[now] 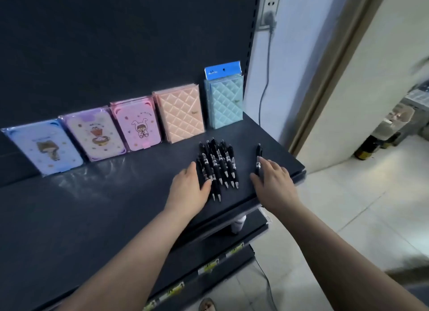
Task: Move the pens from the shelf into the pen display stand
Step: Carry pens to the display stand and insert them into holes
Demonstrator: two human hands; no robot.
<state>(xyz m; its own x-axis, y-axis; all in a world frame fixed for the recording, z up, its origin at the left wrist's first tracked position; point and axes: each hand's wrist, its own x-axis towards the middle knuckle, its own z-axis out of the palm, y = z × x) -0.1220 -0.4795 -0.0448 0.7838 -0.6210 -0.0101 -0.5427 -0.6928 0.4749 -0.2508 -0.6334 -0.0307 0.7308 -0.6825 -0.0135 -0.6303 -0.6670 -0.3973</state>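
Note:
Several black pens [218, 166] lie in a loose bunch on the dark shelf [116, 206], tips toward me. My left hand [189, 185] lies flat on the shelf at the left side of the bunch, fingers straight and touching the nearest pens. One more black pen [258, 155] lies apart to the right. My right hand [274, 180] rests over the lower end of that single pen with its fingers spread. No pen display stand is in view.
Along the back panel lean several wrapped notebooks: a blue one [46, 148], a cream one [95, 134], a pink one [137, 127], a quilted peach one [181, 113] and a quilted light-blue one [225, 101]. The shelf's right edge [299, 169] drops to a tiled floor [348, 206]; lower shelves [209, 264] sit below.

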